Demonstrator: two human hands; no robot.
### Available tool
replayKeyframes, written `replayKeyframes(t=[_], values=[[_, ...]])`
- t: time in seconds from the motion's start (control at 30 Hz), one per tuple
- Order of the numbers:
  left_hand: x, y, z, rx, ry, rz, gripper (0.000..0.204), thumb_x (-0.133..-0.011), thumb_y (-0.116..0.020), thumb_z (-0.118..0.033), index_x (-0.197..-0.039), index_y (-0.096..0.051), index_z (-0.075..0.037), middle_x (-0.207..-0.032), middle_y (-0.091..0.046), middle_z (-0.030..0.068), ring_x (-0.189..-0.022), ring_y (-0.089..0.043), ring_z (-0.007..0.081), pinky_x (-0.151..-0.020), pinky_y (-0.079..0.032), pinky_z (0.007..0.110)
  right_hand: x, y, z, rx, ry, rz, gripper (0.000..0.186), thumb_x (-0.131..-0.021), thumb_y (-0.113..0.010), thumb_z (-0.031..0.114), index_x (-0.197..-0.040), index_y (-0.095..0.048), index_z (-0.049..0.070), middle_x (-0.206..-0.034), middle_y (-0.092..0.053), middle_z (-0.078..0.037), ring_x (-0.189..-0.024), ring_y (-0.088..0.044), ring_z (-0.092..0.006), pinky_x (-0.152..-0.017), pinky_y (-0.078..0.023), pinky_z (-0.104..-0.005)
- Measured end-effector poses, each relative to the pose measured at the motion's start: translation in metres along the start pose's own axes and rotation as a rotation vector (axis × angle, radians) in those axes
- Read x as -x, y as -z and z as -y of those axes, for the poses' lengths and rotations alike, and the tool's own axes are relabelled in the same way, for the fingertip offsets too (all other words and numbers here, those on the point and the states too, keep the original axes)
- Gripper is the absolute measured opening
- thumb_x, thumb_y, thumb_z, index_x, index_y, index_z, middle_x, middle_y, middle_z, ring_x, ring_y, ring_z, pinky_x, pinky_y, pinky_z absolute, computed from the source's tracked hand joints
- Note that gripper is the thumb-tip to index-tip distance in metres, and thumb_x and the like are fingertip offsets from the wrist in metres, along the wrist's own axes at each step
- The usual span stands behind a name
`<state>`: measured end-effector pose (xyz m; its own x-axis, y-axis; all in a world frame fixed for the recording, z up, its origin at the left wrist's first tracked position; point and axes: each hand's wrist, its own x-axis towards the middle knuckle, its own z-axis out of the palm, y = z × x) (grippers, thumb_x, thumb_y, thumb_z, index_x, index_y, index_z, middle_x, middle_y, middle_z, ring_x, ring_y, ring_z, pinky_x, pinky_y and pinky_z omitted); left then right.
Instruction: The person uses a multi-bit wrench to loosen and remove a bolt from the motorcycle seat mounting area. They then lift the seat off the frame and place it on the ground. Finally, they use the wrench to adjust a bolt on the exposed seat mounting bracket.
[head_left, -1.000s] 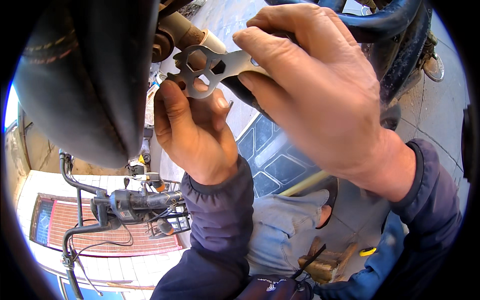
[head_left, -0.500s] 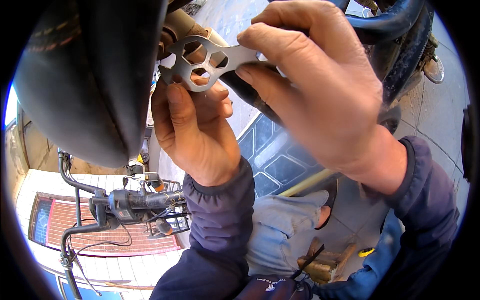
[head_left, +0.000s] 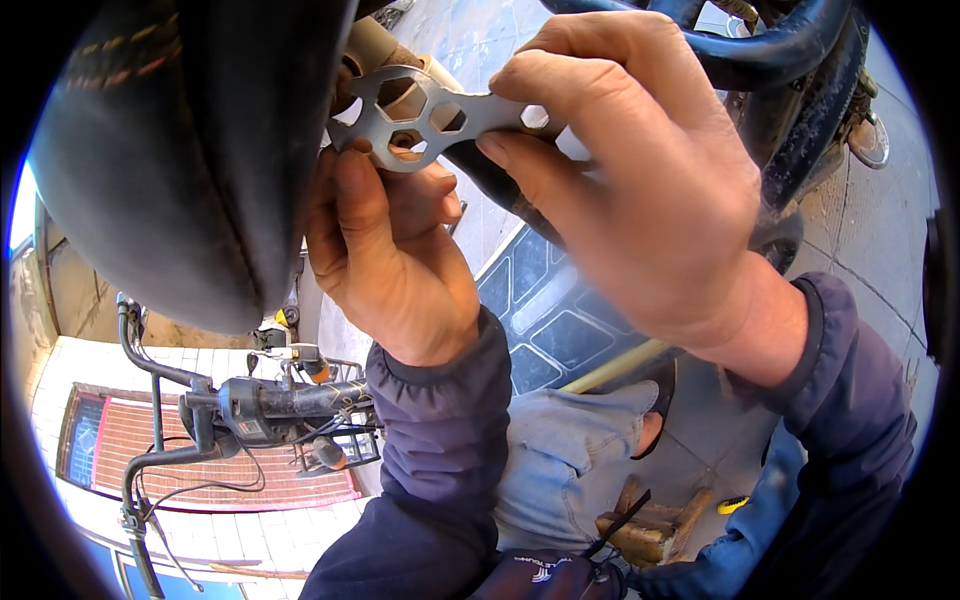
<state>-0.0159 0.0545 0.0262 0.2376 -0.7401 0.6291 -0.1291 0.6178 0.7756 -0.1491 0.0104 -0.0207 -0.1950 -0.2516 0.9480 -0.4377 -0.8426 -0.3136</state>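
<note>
A flat silver multi-hole spanner [head_left: 425,112] with hexagonal openings is held up between both hands, just under a black padded seat [head_left: 170,180]. My right hand [head_left: 640,170] pinches its narrow right end between thumb and fingers. My left hand [head_left: 395,255] is closed below its left end, the thumb up against the spanner's lower edge; what its fingertips grip behind there is partly hidden. Behind the spanner runs a beige tube [head_left: 375,45], with a dark fitting beside it that the seat partly covers.
Blue frame tubes [head_left: 770,60] stand at the upper right. A blue patterned footboard [head_left: 560,310] lies beneath my hands. Handlebars [head_left: 270,405] of another vehicle are at lower left. A small wooden stool [head_left: 645,535] stands by my legs [head_left: 560,450], near a yellow object [head_left: 732,505] on the floor.
The spanner has shifted slightly right and tilted, its right end now showing another hole. My right hand has moved a little downward at the fingers; my left hand stays nearly in place.
</note>
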Motion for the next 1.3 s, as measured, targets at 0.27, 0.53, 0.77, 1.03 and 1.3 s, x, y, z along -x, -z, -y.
replayKeyframes(t=[0.27, 0.53, 0.77, 1.03, 1.3], values=[[-0.004, 0.001, 0.003, 0.003, -0.019, -0.057, 0.016, -0.093, -0.061, -0.019, -0.103, -0.060, -0.006, -0.084, -0.067, 0.0067, -0.063, -0.065, 0.0158, -0.048, -0.044, 0.024, -0.004, 0.002, -0.003, 0.005, -0.001, 0.016, 0.030, -0.057, -0.079, 0.009, -0.084, -0.065, 0.007, -0.082, -0.060, -0.005, -0.070, -0.059, -0.0206, -0.058, -0.047, -0.0293], [-0.003, -0.005, 0.001, -0.015, -0.018, -0.095, 0.015, -0.093, -0.061, -0.017, -0.100, -0.059, -0.004, -0.078, -0.063, 0.0059, -0.055, -0.055, 0.0128, -0.045, -0.039, 0.023, -0.006, -0.001, -0.003, 0.024, -0.027, 0.091, 0.030, -0.056, -0.079, 0.010, -0.082, -0.064, 0.008, -0.081, -0.060, -0.004, -0.070, -0.059, -0.0208, -0.058, -0.047, -0.0298], [0.012, -0.010, -0.001, 0.016, -0.028, 0.070, 0.026, -0.097, -0.055, -0.025, -0.103, -0.058, 0.000, -0.082, -0.063, 0.0100, -0.056, -0.056, 0.0151, -0.046, -0.041, 0.025, -0.003, 0.022, -0.005, 0.004, -0.011, 0.125, 0.030, -0.059, -0.076, 0.011, -0.084, -0.060, 0.007, -0.085, -0.060, -0.007, -0.071, -0.060, -0.0209, -0.059, -0.048, -0.0301], [0.028, -0.015, -0.004, -0.440, -0.046, 0.184, 0.043, -0.100, -0.045, -0.034, -0.116, -0.055, 0.005, -0.098, -0.064, 0.0137, -0.081, -0.063, 0.0184, -0.063, -0.050, 0.026, 0.001, 0.058, -0.014, -0.526, -0.407, 0.228, 0.032, -0.069, -0.071, 0.010, -0.096, -0.055, 0.002, -0.095, -0.060, -0.014, -0.072, -0.063, -0.0206, -0.061, -0.052, -0.0305], [0.030, -0.014, -0.008, 0.185, 0.555, 0.362, 0.043, -0.097, -0.051, -0.037, -0.118, -0.052, 0.001, -0.102, -0.064, 0.0103, -0.069, -0.063, 0.0159, -0.053, -0.046, 0.024, -0.008, 0.067, -0.013, -1.101, -0.663, 0.358, 0.035, -0.079, -0.066, 0.008, -0.108, -0.050, -0.003, -0.105, -0.060, -0.021, -0.073, -0.066, -0.0203, -0.063, -0.056, -0.0308]])
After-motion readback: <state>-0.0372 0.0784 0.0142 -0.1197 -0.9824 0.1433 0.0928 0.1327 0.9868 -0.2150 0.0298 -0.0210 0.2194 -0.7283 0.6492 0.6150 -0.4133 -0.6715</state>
